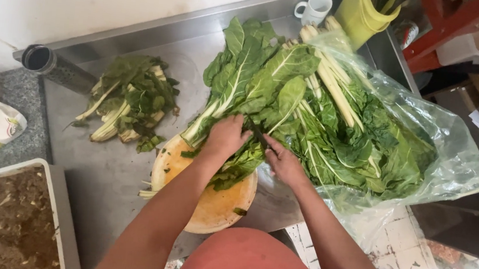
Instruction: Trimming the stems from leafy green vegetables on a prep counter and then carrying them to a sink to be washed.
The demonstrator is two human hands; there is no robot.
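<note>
The left hand [226,137] holds down big green leaves [256,78] on the round board [216,204] while the right hand [284,162] grips a dark knife [258,135], so the cutting step looks under way and needs a careful slice next.

A steel counter [108,181] is crowded at its middle and right. A big heap of chard [288,104] lies across it, spilling from a clear plastic bag [451,153] that blocks the right edge. Both hands, left hand [226,136] and right hand [284,162], are pressed into the leaves over a round orange cutting board [219,205], leaving no gap between them. A smaller pile of trimmed leaves [130,96] sits to the left, with bare steel between it and the board. A perforated metal tube [49,66] closes the back left corner; a white mug [314,8] and yellow container [359,15] close the back right. A tray of brown mix [7,218] fills the near left.
</note>
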